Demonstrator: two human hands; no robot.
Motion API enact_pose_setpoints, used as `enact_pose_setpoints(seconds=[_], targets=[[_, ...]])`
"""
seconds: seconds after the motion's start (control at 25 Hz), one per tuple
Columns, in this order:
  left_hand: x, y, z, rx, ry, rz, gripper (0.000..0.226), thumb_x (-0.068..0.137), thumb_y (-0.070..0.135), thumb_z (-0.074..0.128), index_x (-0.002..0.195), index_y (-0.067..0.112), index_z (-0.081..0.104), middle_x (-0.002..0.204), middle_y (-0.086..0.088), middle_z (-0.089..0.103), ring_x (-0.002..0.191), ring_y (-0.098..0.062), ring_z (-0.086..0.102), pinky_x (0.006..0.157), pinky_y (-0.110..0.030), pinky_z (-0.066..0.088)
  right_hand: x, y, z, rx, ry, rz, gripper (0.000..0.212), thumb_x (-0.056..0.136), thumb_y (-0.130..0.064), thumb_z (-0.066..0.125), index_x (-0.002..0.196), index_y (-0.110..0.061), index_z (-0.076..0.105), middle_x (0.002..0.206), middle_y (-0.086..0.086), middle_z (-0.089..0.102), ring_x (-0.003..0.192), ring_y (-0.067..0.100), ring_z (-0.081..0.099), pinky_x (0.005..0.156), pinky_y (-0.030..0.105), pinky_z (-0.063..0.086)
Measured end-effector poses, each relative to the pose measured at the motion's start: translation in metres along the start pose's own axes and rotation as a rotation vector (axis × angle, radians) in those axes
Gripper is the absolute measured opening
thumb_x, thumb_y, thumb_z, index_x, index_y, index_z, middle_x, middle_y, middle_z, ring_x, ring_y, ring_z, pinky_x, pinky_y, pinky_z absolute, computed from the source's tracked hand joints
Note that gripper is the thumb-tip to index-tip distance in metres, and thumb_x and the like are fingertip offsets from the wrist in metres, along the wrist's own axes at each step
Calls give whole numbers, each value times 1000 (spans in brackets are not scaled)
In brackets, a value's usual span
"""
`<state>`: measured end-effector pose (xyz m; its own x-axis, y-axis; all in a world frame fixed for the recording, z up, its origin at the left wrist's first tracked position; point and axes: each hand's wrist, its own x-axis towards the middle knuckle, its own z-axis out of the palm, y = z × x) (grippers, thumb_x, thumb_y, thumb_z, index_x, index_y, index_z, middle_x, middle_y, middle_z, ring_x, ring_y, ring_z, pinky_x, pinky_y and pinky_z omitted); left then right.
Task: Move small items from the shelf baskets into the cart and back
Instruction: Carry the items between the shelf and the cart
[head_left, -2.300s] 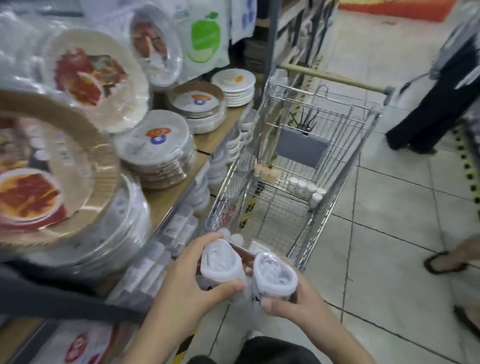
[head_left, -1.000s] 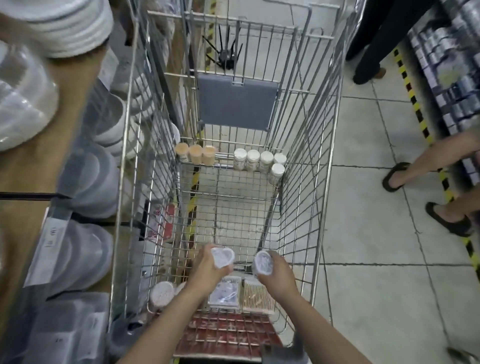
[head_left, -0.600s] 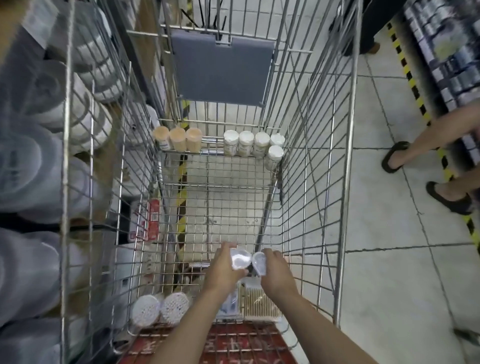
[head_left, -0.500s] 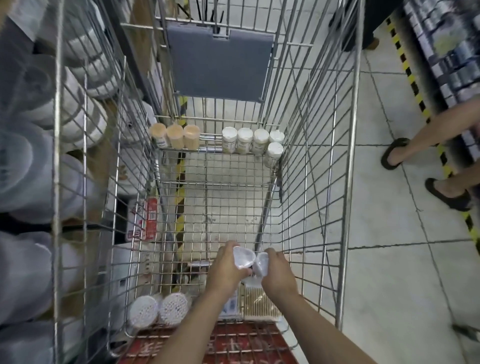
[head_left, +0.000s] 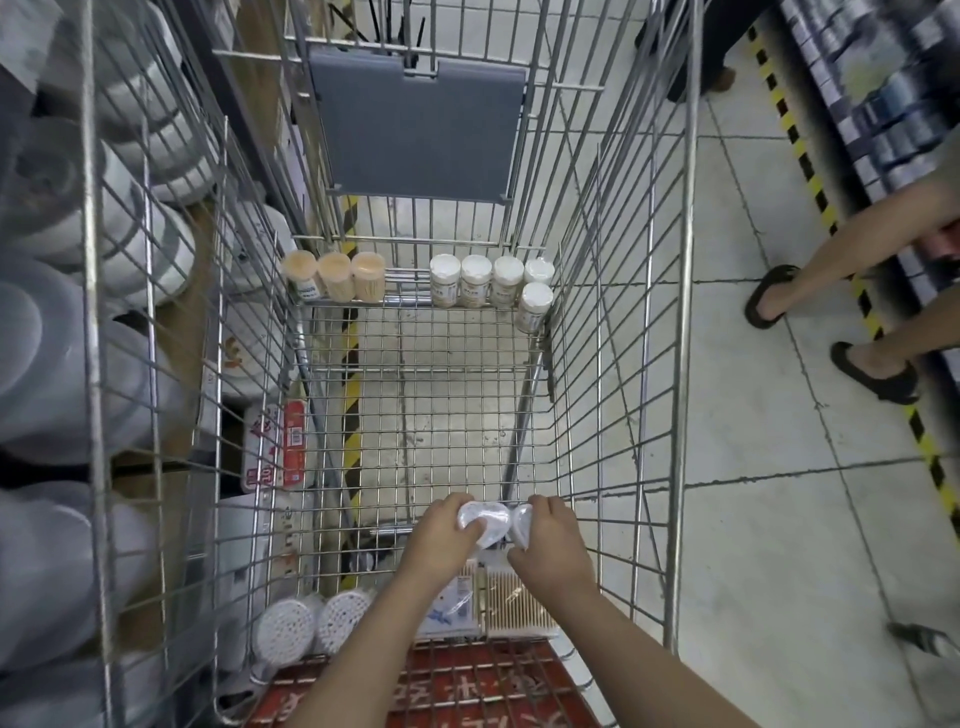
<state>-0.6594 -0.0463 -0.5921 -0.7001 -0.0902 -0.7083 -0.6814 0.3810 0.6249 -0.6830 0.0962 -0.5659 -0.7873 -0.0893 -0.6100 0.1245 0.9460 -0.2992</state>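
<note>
Both my arms reach down into the wire cart (head_left: 680, 322). My left hand (head_left: 441, 540) grips a small clear plastic-wrapped pack (head_left: 485, 521) low over the cart floor. My right hand (head_left: 550, 545) grips a second clear pack (head_left: 521, 525), tilted on edge and touching the first. Beneath my hands lie a box of cotton swabs (head_left: 511, 603) and a flat white packet (head_left: 452, 613). Two round swab packs (head_left: 311, 621) stand at the near left corner. At the far end stand three toothpick jars (head_left: 335, 275) and several white-lidded jars (head_left: 491, 280).
Shelves of stacked white plates and bowls (head_left: 57, 364) press against the cart's left side. A grey child-seat flap (head_left: 415, 130) hangs at the far end. On the tiled floor to the right, a person's sandalled feet (head_left: 826, 332) stand near a yellow-black floor stripe.
I carried the two packs from beside the shelf down into the cart. Over the last second my hands sank lower and drew together until the packs touch.
</note>
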Motion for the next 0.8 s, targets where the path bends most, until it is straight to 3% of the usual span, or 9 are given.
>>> enact_pose_setpoints(seconds=[0.2,0.36,0.48,0.64,0.8], targets=[[1,-2,-2,-39,-6,-12,36,91,20,58,127,18,54,120,-2,59,100,-17,60,89,-32,47,-4,2,4,-114,44,-63,65,82,-15,58,142,-10,31,135,4,40,129,21,33,107,27,30],[1,-1,-6,-21,8,-15,45,92,23,57,135,16,48,131,-2,54,111,-19,57,97,-36,45,-6,0,0,-141,63,-93,68,83,-18,58,144,-10,28,137,4,39,129,21,33,109,26,28],[-5,2,-13,-4,30,-12,43,94,22,54,136,13,47,137,-4,50,119,-21,52,101,-36,43,-11,-6,-8,-153,121,-127,61,87,-25,56,141,-10,32,136,4,41,129,20,35,108,25,28],[-42,13,-42,70,65,-6,35,97,24,51,130,13,52,133,-1,55,113,-16,54,89,-28,45,-35,-22,-37,-127,159,-174,53,93,-28,52,140,-12,36,137,3,43,128,20,38,108,28,30],[-117,34,-85,166,151,3,34,98,27,48,130,16,53,129,1,58,114,-16,55,96,-30,45,-88,-34,-81,-114,153,-311,41,93,-24,49,133,-15,46,129,1,51,119,19,46,101,29,36]])
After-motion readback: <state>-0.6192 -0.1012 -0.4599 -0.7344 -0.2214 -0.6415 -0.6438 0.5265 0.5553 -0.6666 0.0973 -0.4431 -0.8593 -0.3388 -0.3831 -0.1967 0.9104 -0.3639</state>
